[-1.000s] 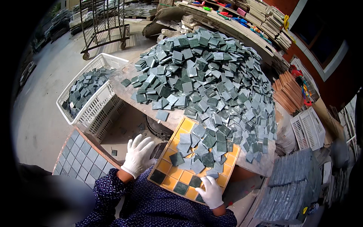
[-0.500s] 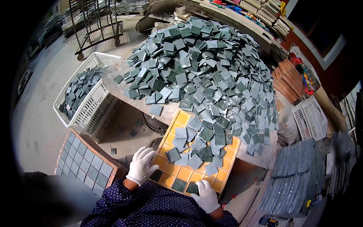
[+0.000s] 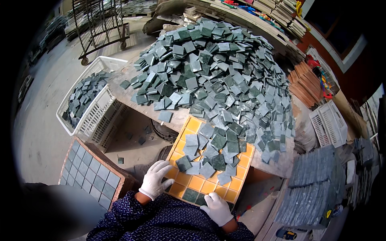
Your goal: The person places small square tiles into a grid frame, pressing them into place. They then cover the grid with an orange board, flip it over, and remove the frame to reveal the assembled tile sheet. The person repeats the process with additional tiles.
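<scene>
A yellow tray (image 3: 196, 183) divided into square cells lies tilted in front of me, with loose green-grey stone tiles (image 3: 207, 170) heaped over its middle. My left hand (image 3: 155, 180), in a white glove, rests at the tray's left edge. Its fingers are stretched out and the thumb stands apart over the near-left cells. My right hand (image 3: 218, 209), gloved too, is closed at the near edge, fingertips on a dark green tile (image 3: 201, 199) in the front row. Another green tile (image 3: 190, 195) sits in the cell to its left. The right palm hides part of that edge.
A big pile of tiles (image 3: 225, 76) covers the table (image 3: 128, 91) beyond the tray. Left are a white basket (image 3: 96, 113) with more tiles and a board of tiles in rows (image 3: 91, 168). Stacked grey slabs (image 3: 309, 188) and a white crate (image 3: 329, 124) stand right.
My left hand has shifted slightly right and down, covering the dark corner tile that showed beside its thumb. My right hand has moved slightly, uncovering a little more of the tile at its fingertips.
</scene>
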Motion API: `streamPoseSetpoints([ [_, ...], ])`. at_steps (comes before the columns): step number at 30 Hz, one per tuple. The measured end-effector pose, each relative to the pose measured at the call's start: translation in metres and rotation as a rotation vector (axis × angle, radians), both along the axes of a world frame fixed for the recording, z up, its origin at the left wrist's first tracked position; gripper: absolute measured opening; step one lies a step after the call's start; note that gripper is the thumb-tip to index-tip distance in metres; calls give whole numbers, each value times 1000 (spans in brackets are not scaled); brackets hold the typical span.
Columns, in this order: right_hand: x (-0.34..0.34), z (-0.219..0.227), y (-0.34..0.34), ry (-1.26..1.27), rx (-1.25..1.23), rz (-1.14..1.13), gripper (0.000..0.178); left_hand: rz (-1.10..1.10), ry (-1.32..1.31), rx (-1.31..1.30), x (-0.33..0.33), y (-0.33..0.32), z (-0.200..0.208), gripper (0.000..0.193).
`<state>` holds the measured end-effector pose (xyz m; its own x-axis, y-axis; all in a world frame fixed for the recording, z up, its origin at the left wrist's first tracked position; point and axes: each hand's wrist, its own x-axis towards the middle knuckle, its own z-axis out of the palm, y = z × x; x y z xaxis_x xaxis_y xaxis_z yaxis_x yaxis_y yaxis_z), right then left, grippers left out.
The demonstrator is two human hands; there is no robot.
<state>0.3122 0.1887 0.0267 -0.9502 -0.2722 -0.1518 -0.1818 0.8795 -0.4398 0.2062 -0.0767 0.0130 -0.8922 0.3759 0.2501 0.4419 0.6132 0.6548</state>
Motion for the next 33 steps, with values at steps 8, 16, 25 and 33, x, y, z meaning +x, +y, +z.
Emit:
streamPoseSetpoints([
  [8, -55, 10, -7, 250, 20, -256, 55, 26, 60, -157, -24, 31, -5, 65],
  [16, -78, -7, -6, 238, -21, -280, 57, -24, 23, -246, -37, 41, -15, 69],
  [25, -54, -23, -23, -182, -732, -134, 18, 144, -86, 24, -25, -9, 11, 60],
  [33, -52, -29, -68, -42, -583, -198, 25, 221, -153, 36, 2, -33, 14, 58],
])
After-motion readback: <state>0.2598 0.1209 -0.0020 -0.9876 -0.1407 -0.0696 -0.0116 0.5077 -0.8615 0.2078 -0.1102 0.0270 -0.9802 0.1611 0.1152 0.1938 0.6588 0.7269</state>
